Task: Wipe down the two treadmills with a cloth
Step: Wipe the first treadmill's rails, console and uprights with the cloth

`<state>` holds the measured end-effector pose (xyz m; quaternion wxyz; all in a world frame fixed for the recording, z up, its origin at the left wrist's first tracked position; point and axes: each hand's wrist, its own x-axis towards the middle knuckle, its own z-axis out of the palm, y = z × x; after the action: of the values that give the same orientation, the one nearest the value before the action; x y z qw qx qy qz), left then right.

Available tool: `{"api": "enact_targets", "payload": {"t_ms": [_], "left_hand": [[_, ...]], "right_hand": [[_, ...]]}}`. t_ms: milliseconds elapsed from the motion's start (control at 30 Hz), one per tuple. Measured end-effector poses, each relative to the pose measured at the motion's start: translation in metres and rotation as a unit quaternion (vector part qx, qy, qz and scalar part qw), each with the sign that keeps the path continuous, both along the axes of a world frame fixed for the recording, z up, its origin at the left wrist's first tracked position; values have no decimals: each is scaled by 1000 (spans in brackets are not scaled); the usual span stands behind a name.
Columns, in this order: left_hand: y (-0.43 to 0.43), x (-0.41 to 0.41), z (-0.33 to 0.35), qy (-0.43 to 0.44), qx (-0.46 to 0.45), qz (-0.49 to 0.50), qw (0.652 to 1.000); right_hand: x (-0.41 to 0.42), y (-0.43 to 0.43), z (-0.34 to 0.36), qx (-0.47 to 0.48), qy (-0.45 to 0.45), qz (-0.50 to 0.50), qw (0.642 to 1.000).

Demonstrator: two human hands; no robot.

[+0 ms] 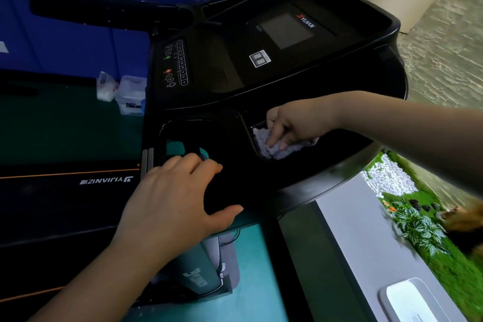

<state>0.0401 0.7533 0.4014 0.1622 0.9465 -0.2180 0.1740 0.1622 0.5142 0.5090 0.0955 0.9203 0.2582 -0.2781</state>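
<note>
A black treadmill console (261, 42) with a dark screen and a column of buttons fills the middle of the view. My right hand (290, 125) presses a crumpled light grey cloth (264, 142) into a recessed tray on the console's near right side, fingers curled over the cloth. My left hand (172, 201) rests flat on the console's front edge beside an open cup-holder recess (188, 138), fingers spread, holding nothing. The treadmill's black handlebar (104, 12) reaches out at the upper left. Its belt deck with white lettering (78, 180) lies at the left.
A clear plastic box (130, 95) and a small plastic bag (105, 86) sit on the green floor left of the console. A grey upright post (209, 269) stands below my left hand. A low grey ledge, white pebbles and plants (418, 227) lie to the right.
</note>
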Motion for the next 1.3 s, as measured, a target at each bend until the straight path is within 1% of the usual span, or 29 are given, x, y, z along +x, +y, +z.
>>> {"api": "enact_targets", "payload": {"t_ms": [133, 200, 300, 333, 400, 467, 533, 600, 733, 867, 933, 1033, 1100, 1167, 1233, 1300], "left_hand": [[0, 1, 0, 1, 0, 1, 1000], [0, 1, 0, 2, -1, 3, 1000], [-1, 0, 1, 4, 1, 6, 1000], [-1, 0, 1, 3, 2, 6, 1000], [-1, 0, 1, 3, 3, 5, 1000], [0, 0, 1, 4, 4, 5, 1000], [0, 0, 1, 5, 4, 6, 1000], [-1, 0, 1, 3, 1, 4, 1000], [-1, -1, 2, 3, 4, 8, 1000], [0, -2, 2, 2, 10, 9, 1000], [0, -1, 2, 4, 9, 9, 1000], [1, 0, 1, 10, 6, 4, 1000], [2, 1, 0, 11, 3, 2, 1000], [1, 1, 0, 7, 0, 1, 1000], [1, 1, 0, 7, 0, 0, 1000], [0, 1, -1, 7, -2, 0, 1000]], "right_hand": [[17, 3, -3, 11, -109, 21, 994], [12, 5, -8, 11, -110, 14, 994], [-4, -1, -7, 7, -17, 3, 1000], [-5, -4, -5, 14, -1, 0, 1000], [-2, -6, -3, 27, -21, -4, 999], [7, -3, -5, 31, -80, 0, 996], [10, 3, -9, 15, -104, -7, 994], [8, 5, -11, -7, -81, -9, 997], [-5, 1, -8, -37, 30, 4, 999], [1, 0, 0, -41, 77, -73, 993], [8, -4, 7, -93, 80, -69, 990], [8, -11, 22, -138, 58, -81, 985], [11, -21, 29, -172, -10, -21, 985], [14, -29, 39, -182, -70, -5, 981], [15, -34, 44, -179, -75, -12, 981], [6, -29, 33, -169, -62, -1, 984]]}}
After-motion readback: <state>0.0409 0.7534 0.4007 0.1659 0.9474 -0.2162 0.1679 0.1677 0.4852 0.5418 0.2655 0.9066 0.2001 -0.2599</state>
